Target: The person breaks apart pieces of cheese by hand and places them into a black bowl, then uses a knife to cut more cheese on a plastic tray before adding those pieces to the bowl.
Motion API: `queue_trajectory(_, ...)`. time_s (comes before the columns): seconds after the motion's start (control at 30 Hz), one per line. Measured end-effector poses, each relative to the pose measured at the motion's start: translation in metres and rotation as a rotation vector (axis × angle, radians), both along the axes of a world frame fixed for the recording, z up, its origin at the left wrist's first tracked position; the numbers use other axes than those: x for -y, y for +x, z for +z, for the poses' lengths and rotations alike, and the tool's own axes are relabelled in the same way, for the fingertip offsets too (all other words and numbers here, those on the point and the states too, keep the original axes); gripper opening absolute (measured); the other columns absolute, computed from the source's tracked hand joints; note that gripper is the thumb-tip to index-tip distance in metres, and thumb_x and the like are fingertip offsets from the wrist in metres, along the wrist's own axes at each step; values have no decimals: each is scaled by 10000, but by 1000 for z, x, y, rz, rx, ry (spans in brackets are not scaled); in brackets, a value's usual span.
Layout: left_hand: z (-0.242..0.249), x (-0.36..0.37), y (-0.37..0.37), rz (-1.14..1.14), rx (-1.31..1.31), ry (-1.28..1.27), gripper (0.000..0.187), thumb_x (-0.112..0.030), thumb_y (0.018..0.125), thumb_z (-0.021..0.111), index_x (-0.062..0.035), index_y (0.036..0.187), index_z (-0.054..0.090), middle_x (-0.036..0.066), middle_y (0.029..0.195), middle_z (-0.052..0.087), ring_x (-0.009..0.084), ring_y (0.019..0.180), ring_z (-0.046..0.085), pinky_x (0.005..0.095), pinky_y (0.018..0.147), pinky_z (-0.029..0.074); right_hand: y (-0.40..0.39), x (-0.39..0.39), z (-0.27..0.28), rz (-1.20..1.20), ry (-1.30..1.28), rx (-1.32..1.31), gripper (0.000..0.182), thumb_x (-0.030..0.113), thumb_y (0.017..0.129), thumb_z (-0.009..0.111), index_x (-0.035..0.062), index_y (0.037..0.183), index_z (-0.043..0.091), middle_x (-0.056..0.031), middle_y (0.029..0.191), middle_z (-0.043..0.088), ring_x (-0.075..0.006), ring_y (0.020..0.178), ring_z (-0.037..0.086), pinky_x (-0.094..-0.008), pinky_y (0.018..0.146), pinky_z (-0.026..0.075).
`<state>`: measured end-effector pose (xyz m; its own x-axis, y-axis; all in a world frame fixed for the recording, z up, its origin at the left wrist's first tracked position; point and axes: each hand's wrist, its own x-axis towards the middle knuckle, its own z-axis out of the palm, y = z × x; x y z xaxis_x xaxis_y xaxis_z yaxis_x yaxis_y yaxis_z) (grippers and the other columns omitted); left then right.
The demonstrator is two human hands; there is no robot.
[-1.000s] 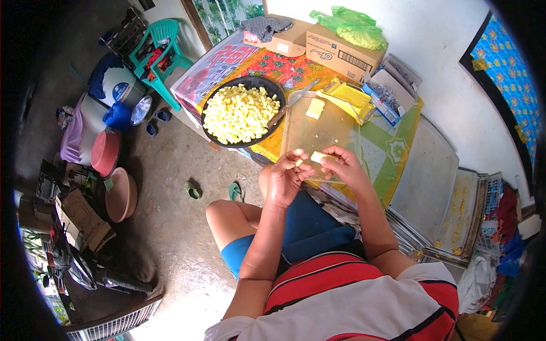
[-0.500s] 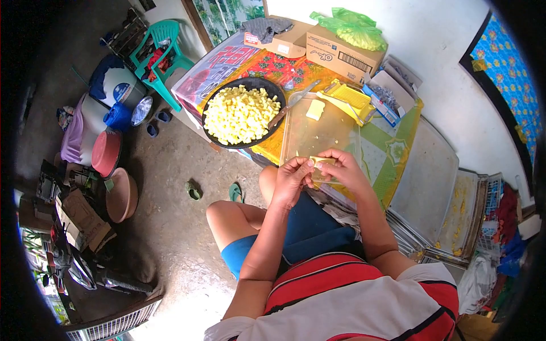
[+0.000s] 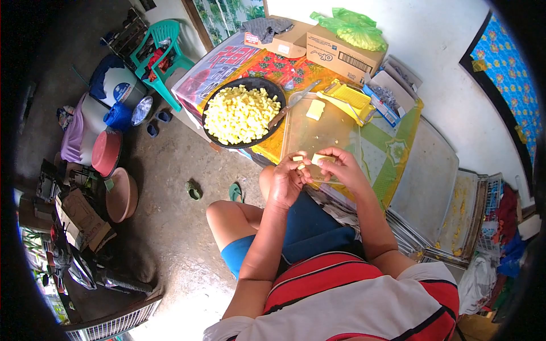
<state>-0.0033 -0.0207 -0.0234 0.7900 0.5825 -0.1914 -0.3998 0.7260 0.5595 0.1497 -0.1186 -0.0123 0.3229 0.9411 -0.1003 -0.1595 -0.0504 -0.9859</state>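
Observation:
My left hand [image 3: 288,181] pinches small pale yellow pieces [image 3: 298,159] that look like soft dough, near the front edge of a clear cutting board [image 3: 327,136]. Beside it, my right hand [image 3: 344,169] grips a larger pale yellow chunk [image 3: 319,159] between thumb and fingers. A flat slab [image 3: 315,109] of the same stuff lies at the board's far end, with a few crumbs around. To the left, a round black tray [image 3: 275,90] holds a heap of small cut pieces [image 3: 242,115]. A knife [image 3: 296,99] rests across the tray's rim and the board.
A yellow ridged plastic tray [image 3: 352,99] and an open box of small wrappers [image 3: 388,96] stand behind the board. Cardboard boxes [image 3: 341,54] line the table's back. Metal trays [image 3: 424,170] lean at right. A green chair [image 3: 162,54] and basins [image 3: 121,196] are at left.
My hands have moved slightly apart. The chunk, earlier between both hands, is now in my right hand, and small separate pieces show in my left fingers.

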Motion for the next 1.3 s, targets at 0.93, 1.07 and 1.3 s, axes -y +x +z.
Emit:
queue_trajectory(0.93,-12,9,5,-33,-168,160,155,-188,885,620,-56,952,575,26,741,589,68,511,487,201,396,377,-5,-1,3,-27,-9,58,248,115,828,671,21,1052,619,11,753,612,-36,604,536,-193,527,467)
queue_trajectory(1.07,-12,9,5,-40,-157,158,138,-177,887,615,-53,932,574,21,721,585,66,498,473,198,386,363,-7,0,5,-26,-15,70,249,121,828,676,19,1049,624,15,738,607,-35,596,533,-190,531,460)
queue_trajectory(1.3,-13,8,3,-49,-147,95,142,-178,894,596,-39,918,581,17,705,574,64,509,469,198,392,356,-7,1,5,-13,-2,14,253,99,835,658,19,1072,620,15,742,605,-35,594,533,-194,533,466)
